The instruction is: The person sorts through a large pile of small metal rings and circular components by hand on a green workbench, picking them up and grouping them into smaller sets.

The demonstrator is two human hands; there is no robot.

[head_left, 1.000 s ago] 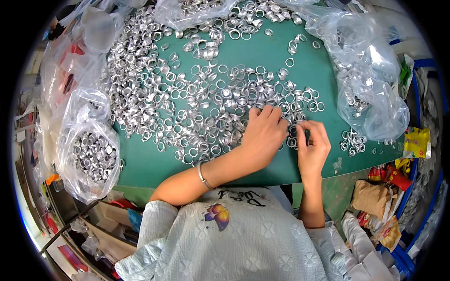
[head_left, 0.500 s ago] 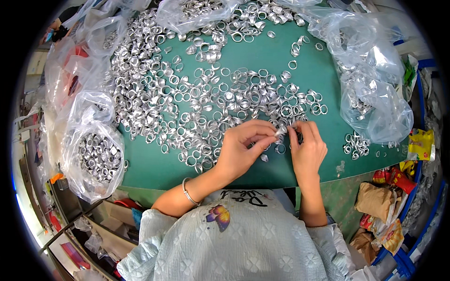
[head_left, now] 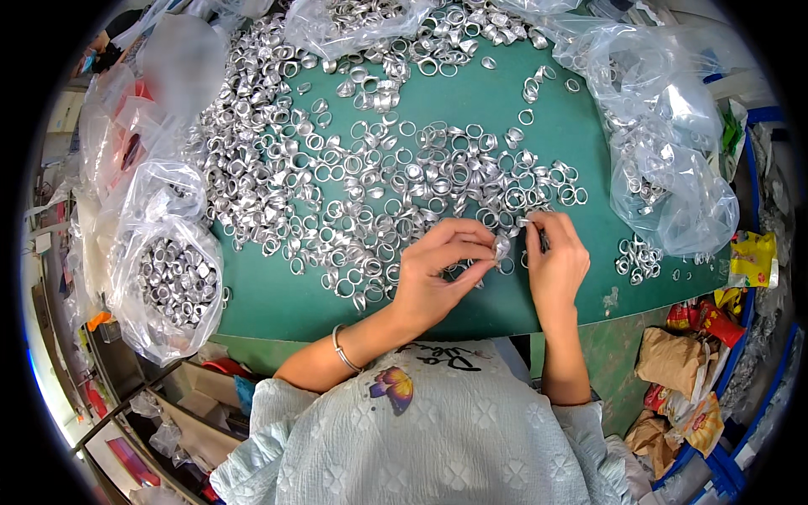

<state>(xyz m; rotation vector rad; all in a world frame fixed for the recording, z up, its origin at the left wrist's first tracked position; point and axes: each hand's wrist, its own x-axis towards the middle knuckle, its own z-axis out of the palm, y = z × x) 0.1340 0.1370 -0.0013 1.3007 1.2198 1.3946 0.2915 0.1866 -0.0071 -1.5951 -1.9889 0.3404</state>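
My left hand (head_left: 442, 265) pinches a silver-coloured metal ring (head_left: 502, 246) between thumb and fingertips, just above the green table. To its right, my right hand (head_left: 555, 263) has thumb and forefinger closed together at the near edge of a heap of loose rings (head_left: 438, 172). A small silver piece, apparently another ring (head_left: 522, 222), shows at those fingertips. The heap is spread over the middle of the table, right beyond both hands. Part of the rings behind my left fingers is hidden.
A clear plastic bag of rings (head_left: 178, 282) stands open at the left. More rings pile up at the far left (head_left: 252, 143). Clear bags (head_left: 673, 168) lie along the right edge, beside a small ring pile (head_left: 640, 259). Paper and snack packets (head_left: 673, 358) sit right of the table.
My right hand has shifted slightly away from my left, its fingertips now at the heap's edge. My left hand stays almost in place, still pinching a ring.
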